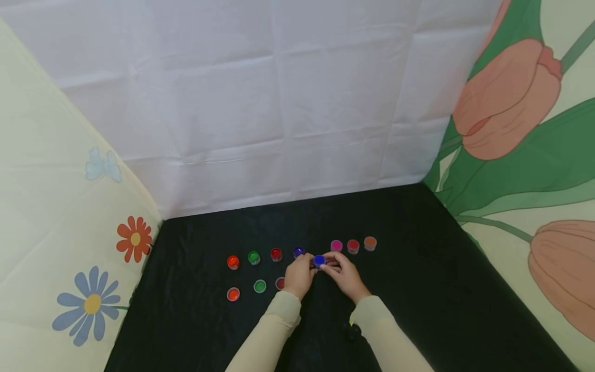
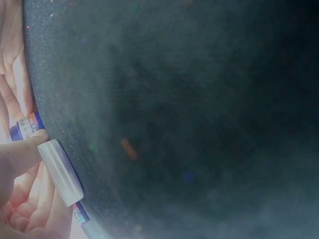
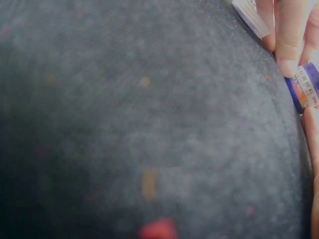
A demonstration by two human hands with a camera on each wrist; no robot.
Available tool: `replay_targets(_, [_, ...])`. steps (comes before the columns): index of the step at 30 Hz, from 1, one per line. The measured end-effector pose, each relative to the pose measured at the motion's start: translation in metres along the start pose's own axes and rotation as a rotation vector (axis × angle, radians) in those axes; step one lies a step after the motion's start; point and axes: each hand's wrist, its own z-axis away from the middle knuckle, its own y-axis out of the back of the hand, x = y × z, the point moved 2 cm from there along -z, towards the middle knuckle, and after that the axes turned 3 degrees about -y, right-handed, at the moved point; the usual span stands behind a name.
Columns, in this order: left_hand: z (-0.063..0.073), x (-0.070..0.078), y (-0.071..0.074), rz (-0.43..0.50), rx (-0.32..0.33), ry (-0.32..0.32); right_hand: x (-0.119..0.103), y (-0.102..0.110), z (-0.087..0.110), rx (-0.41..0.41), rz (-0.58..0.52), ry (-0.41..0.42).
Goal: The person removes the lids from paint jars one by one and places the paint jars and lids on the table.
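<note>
A small blue paint pot is between my two hands above the black cloth. My left hand pinches it from the left; in the left wrist view its thumb meets the labelled side of the pot. From the right, my right hand grips the same pot with thumb and fingers. A pale ridged lid shows beside the left hand's fingers. Just behind the left hand stands another blue pot, partly covered by it. The left hand also hides part of a dark red round piece.
To the left, orange, green and red pots stand in a row. Flat orange and green rounds lie in front. Pink, red and brown-orange pots stand behind the right hand.
</note>
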Motion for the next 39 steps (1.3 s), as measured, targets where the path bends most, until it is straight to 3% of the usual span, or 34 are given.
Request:
replay_targets(9, [-0.0005, -0.0001, -0.0004, 0.002, -0.001, 0.002, 0.0002, 0.0017, 0.0004, -0.012, 0.016, -0.005])
replay_targets(20, [-0.0016, -0.0009, -0.0005, 0.002, 0.008, -0.010, -0.0008, -0.0036, -0.0011, 0.040, 0.036, 0.029])
replay_targets(39, [-0.0013, -0.0017, -0.0015, 0.005, 0.005, -0.002, 0.0006, 0.0000, 0.0007, 0.011, 0.015, 0.004])
